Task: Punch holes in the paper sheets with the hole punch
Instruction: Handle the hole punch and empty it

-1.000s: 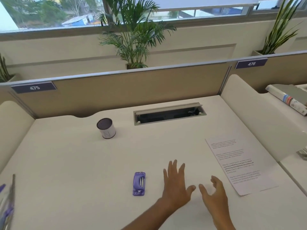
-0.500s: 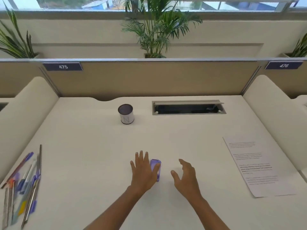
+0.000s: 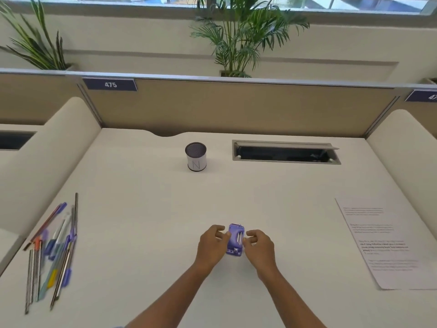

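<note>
- While both hands close in on it, the purple hole punch sits near the front middle of a white desk, underside with two metal rods facing up.
- Left hand grips the punch's left side, fingers curled over its edge; right hand pinches the right side, fingertips bent against it.
- Printed paper sheet lies flat at the desk's right, well apart from the punch, its right edge cut off by the frame.
- Loose pile of pens and pencils at the left edge, blurred.
- Small mesh pen cup marked "N" stands upright toward the back; open cable tray to its right.
- Tan partition behind the desk, label "475"; a second label at far right is cropped. Rounded white side dividers on both sides.
- Potted palm behind the partition, another plant at far left, window strip on top.
- Versus half a second ago: left hand lay flat over the punch, now curled onto its side; right hand, then hovering apart, has reached it. Punch is more exposed. Paper, cup and pens unchanged; the view has tilted down slightly.
</note>
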Demonstrator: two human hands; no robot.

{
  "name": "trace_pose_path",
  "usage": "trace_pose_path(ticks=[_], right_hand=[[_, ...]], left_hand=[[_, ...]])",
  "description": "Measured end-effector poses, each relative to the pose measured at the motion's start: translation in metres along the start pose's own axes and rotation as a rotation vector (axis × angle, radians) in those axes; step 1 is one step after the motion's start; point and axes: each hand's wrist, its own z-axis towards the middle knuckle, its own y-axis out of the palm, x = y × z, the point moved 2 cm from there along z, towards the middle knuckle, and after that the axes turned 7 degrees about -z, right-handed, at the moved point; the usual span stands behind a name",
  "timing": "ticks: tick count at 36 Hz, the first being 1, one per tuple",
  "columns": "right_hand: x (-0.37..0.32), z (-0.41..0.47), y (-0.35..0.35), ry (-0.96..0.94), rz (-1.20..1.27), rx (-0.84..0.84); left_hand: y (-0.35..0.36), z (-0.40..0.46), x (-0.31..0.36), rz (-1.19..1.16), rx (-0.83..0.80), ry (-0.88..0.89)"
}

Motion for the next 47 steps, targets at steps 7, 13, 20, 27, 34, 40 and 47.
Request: trace_pose_path(ticks=[7,13,20,27,34,40,47], right_hand=[[-0.001,0.003,0.006,0.032,-0.010,0.044],[0.000,0.005,0.011,0.041,-0.004,0.032],[-0.002,0.005,0.012,0.055,0.034,0.032],[-0.006,0.003,0.012,0.076,0.081,0.045],[-0.015,-0.005,0.007,0.059,0.130,0.059],[-0.035,-0.015,0.012,-0.001,0.167,0.058],[-0.064,-0.030,0.042,-0.096,0.175,0.004]], left_hand=[[0.003,0.002,0.002,-0.064,-0.020,0.013],[0.003,0.005,-0.002,-0.078,-0.056,-0.012],[0.004,0.005,-0.005,-0.127,-0.072,-0.029],[0.004,0.004,0.000,-0.106,-0.060,-0.024],[-0.002,-0.002,0.007,-0.136,-0.040,0.001],[-0.022,-0.007,0.012,-0.184,0.000,0.015],[-0.068,-0.015,0.004,-0.244,0.099,0.016]])
